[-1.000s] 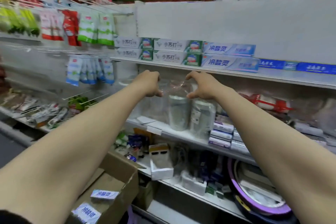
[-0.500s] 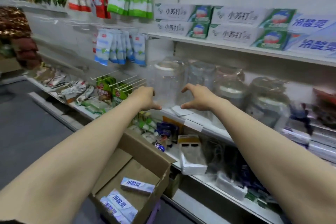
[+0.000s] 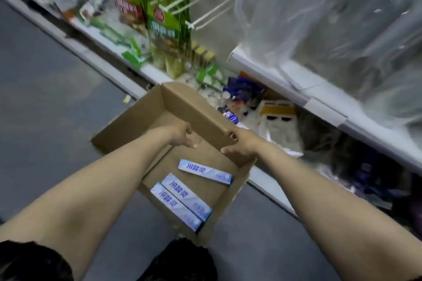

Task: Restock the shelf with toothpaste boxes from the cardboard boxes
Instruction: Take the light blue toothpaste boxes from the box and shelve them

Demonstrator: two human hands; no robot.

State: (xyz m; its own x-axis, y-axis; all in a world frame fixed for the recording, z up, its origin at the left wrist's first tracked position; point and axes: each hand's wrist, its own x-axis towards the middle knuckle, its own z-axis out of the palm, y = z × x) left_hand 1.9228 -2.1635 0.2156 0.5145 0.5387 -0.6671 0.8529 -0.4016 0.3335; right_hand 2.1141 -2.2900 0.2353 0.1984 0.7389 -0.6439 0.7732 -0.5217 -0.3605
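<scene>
Toothpaste boxes [image 3: 204,171] lie in the open cardboard box [image 3: 127,125] on the grey floor [image 3: 45,98], and there are three of them left. One lies by itself near the middle of the box bottom. The other two lie side by side, touching, in the near corner. All three are flat, with the blue writing facing up. The cardboard box sits right beside the bottom of the shelf [image 3: 319,96], with its far corner close to the green packets [image 3: 163,20]. A moment ago both hands were held up high, by the clear jars on the middle shelf, and they held nothing. Now the person looks down, and both hands have dropped to the cardboard box. The left hand [image 3: 181,137] hangs over the middle of the box, above the bare bottom. Its fingers are loosely bent and hold nothing. The right hand [image 3: 242,147] is at the near end of the flap [image 3: 196,116] on the shelf side. Its thumb and fingers are on the edge of that flap, but the picture is too blurry to tell if they pinch it or only touch it. No hand is on a toothpaste box yet. I think the person has come back for more, so the job is not done. The next thing is probably to reach a bit nearer and pick up the box that lies alone, as it is the closest to both hands.
</scene>
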